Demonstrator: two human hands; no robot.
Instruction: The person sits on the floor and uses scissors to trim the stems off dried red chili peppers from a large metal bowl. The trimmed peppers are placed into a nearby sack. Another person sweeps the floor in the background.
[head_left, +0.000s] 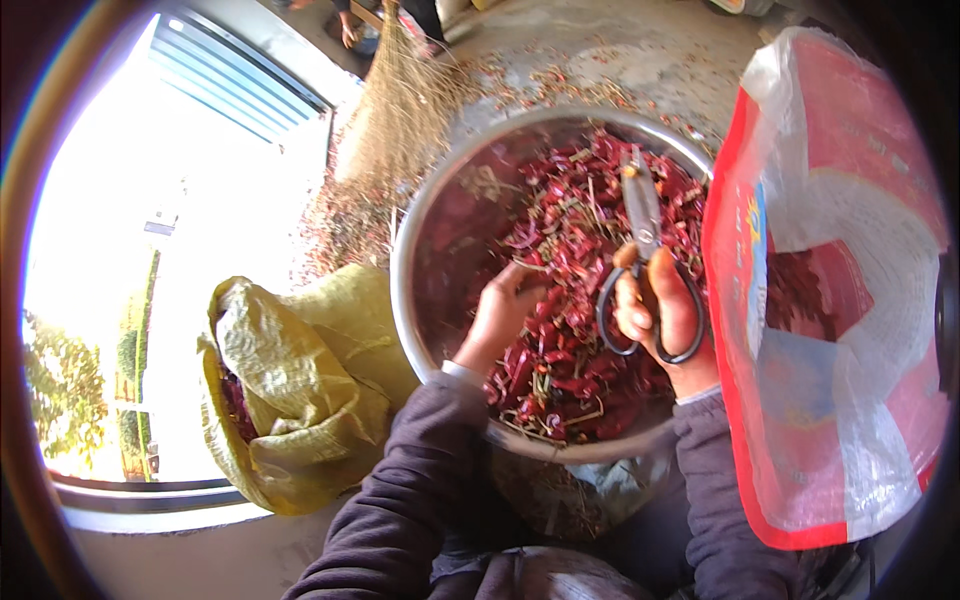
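A wide metal basin (409, 277) in front of me holds dried red chili peppers (570, 360) mixed with stems. My right hand (664, 307) grips scissors (643, 206) by their black handles, over the right part of the basin. The blades point away from me and look closed. At the left of the heap, my left hand (506, 307) reaches in with bent fingers at the chilies. Its fingertips are partly hidden, and whether it holds a pepper cannot be made out.
A yellow woven sack (300, 375) stands left of the basin, and an open red-and-clear plastic bag (795, 450) with chilies inside stands right. Beyond are a twig broom (397, 105), debris on the concrete floor (510, 75) and another person's hand (348, 34).
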